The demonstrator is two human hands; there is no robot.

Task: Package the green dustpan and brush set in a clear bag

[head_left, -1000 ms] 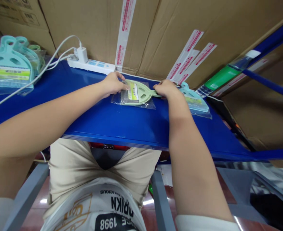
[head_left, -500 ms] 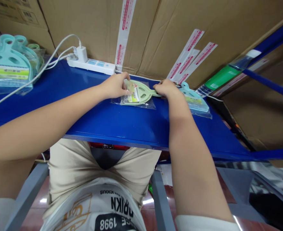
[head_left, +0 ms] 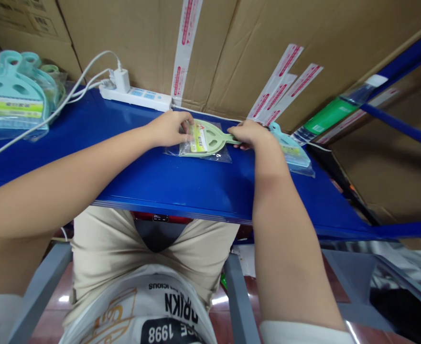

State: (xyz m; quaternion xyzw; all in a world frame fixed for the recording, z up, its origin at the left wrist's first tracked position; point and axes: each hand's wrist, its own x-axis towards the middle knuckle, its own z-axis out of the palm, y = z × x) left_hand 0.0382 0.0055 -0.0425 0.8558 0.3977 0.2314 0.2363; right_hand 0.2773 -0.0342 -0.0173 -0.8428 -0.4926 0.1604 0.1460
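A pale green plastic dustpan-shaped item (head_left: 210, 139) lies on the blue shelf surface (head_left: 181, 181), partly inside a clear plastic bag (head_left: 196, 154). My left hand (head_left: 169, 128) pinches the bag's left end over the item's wide end. At the item's handle on the right, my right hand (head_left: 251, 134) is curled closed around it. Just right of that hand lies a light blue item of the same shape (head_left: 289, 150) in its own bag.
A stack of light blue and green bagged items (head_left: 13, 98) sits at the far left. A white power strip (head_left: 138, 95) with a charger and cables lies along the back. Cardboard boxes (head_left: 232, 48) with tape strips stand behind. A green-ended roll (head_left: 330, 114) leans at the right.
My left hand has shifted slightly right over the bag's end and its fingers have regripped. The right hand has stayed on the handle.
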